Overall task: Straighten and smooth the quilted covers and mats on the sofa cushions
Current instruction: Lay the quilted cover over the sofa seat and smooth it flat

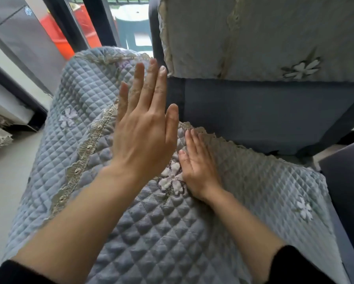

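A grey-blue quilted seat mat (pixel 253 191) with lace trim and white flower appliqués lies on the sofa cushion. A matching quilted cover (pixel 79 95) drapes over the armrest on the left, its lace edge overlapping the mat. My left hand (pixel 145 124) is raised above the armrest cover, fingers straight and together, holding nothing. My right hand (pixel 198 162) lies flat on the seat mat near its back edge, fingers straight, beside a white flower. Another pale cover (pixel 253 37) hangs over the backrest.
The bare dark blue sofa back (pixel 264 115) shows between backrest cover and mat. A dark cushion (pixel 346 181) sits at the right. Behind the armrest stand a green plastic stool (pixel 131 23) and a red tub (pixel 57 31) beyond a glass door.
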Available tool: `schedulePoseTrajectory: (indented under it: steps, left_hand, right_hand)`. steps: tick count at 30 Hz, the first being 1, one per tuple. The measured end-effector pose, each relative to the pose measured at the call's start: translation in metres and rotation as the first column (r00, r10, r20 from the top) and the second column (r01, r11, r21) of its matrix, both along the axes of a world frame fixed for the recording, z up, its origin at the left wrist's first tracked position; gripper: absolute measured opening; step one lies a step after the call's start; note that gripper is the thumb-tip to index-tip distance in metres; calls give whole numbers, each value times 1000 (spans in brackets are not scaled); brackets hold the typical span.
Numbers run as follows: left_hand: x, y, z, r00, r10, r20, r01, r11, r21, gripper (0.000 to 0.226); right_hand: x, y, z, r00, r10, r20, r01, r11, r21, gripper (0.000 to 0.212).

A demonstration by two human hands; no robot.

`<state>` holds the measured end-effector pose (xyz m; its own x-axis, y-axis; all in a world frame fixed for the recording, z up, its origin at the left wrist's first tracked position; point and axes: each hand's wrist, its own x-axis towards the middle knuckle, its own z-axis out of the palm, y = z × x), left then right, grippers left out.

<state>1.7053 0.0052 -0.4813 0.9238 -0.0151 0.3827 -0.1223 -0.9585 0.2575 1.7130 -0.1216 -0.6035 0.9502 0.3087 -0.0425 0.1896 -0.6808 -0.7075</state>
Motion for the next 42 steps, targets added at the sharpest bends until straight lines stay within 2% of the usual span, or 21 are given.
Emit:
schedulePoseTrajectory:
  steps: [2, 4, 7, 9, 12, 15, 16, 18, 21, 22, 23, 25, 26, 28, 31, 34, 36, 37, 38, 40, 42]
  left_hand:
    - [-7, 2, -26, 980, 13, -200, 17, 989, 150, 66]
    - [-11, 9, -49, 921, 107, -376, 22, 946, 324, 71]
    - [-7, 0, -46, 891, 157, -427, -13, 947, 321, 67]
    - [-3, -18, -36, 930, 126, -346, -52, 975, 215, 66]
    - [4, -51, -21, 999, 23, -27, -22, 999, 34, 64]
    - [6, -66, -41, 991, -87, -106, 99, 989, 111, 64]
    - [2, -66, -55, 966, -80, -246, 130, 972, 195, 66]
    - [-4, -62, -78, 889, 10, -457, 163, 927, 337, 69]
    - [-1, -78, -73, 873, 47, -485, 111, 950, 292, 65]
    - [2, -87, -65, 907, 20, -421, 84, 971, 225, 66]
    - [5, -97, -58, 951, -19, -309, 66, 988, 143, 66]
    - [11, -122, -48, 994, -91, -53, 93, 995, 34, 63]
    - [14, -133, -50, 992, -121, 18, 121, 992, 23, 62]
    - [16, -140, -70, 987, -163, -18, 164, 982, 97, 60]
    - [7, -129, -111, 911, -69, -407, 199, 937, 286, 60]
    - [9, -134, -114, 858, 13, -514, 157, 945, 287, 62]
    - [11, -147, -98, 921, -35, -387, 128, 968, 218, 61]
    - [14, -157, -91, 962, -69, -266, 116, 979, 167, 61]
    - [19, -166, -82, 986, -94, -140, 111, 987, 119, 62]
    - [27, -190, -69, 987, -134, 91, 129, 990, 63, 62]
    - [29, -209, -70, 970, -177, 167, 177, 984, 13, 60]
  right_hand:
    - [15, -23, 23, 979, 85, -183, -46, 977, 209, 51]
    - [32, -53, 63, 947, -20, -319, 186, 847, 497, 47]
    - [41, -83, 85, 915, -375, -147, 364, 615, 700, 52]
    - [27, -76, 52, 901, -433, 9, 354, 750, 559, 59]
    - [-13, -59, -28, 985, -162, 60, 165, 985, -48, 61]
    - [3, -80, -29, 980, -25, -199, 52, 990, 131, 49]
    - [14, -94, -13, 946, -27, -322, 140, 932, 334, 44]
    - [39, -124, 26, 871, -218, -441, 466, 650, 601, 38]
    - [58, -158, 57, 713, -615, -338, 600, 286, 747, 45]
    - [55, -159, 48, 698, -666, -263, 580, 309, 754, 52]
    - [47, -153, 31, 730, -675, -108, 557, 496, 666, 59]
    - [7, -132, -31, 904, -407, 132, 388, 910, 149, 63]
    - [-10, -131, -61, 964, -235, 126, 244, 968, -56, 65]
    - [-13, -144, -76, 996, -84, 10, 85, 992, -90, 61]
    - [17, -180, -26, 963, -83, -256, 142, 964, 224, 44]
    - [51, -219, 31, 811, -549, -205, 541, 566, 622, 41]
    - [53, -225, 32, 678, -716, -169, 537, 325, 779, 45]
    - [47, -223, 17, 686, -711, -154, 523, 335, 784, 50]
    - [37, -216, -8, 725, -681, -105, 538, 465, 703, 58]
    - [-2, -197, -76, 924, -379, 43, 365, 912, 189, 70]
    - [-19, -201, -114, 991, -133, 32, 137, 977, -164, 60]
